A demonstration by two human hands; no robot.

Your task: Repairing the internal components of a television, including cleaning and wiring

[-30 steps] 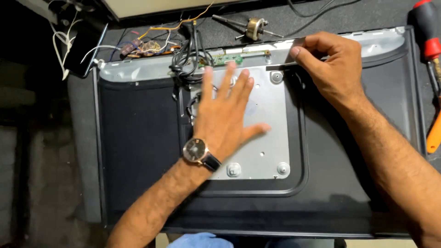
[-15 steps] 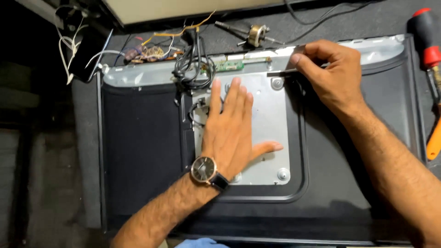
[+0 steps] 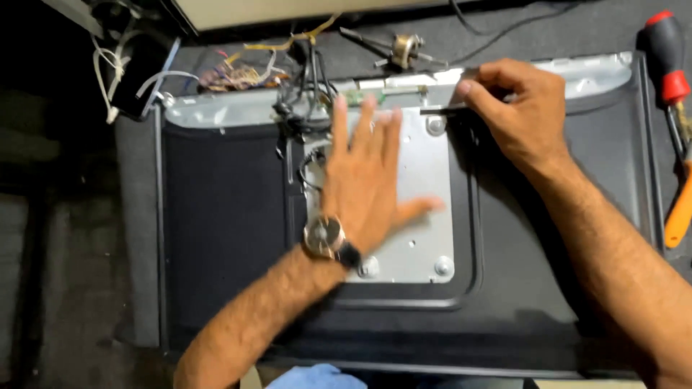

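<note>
Fingers of my left hand point(image 3: 367, 180) spread wide, flat on silver metal plate point(image 3: 418, 216), holding it down at centre of black back panel point(image 3: 216, 230). Right hand point(image 3: 515, 108) fingers pinch dark thin tool point(image 3: 443, 110), long axis left-right, tip leftward near top screw point(image 3: 435, 126). Step: freeing plate; next calls for steady tip placement.

Two hands – left hand point(image 3: 367, 180), right hand point(image 3: 519, 108). One metal plate point(image 3: 425, 187) under the left fingers, three screws at its corners; two screwdrivers beyond the right fingers.
</note>
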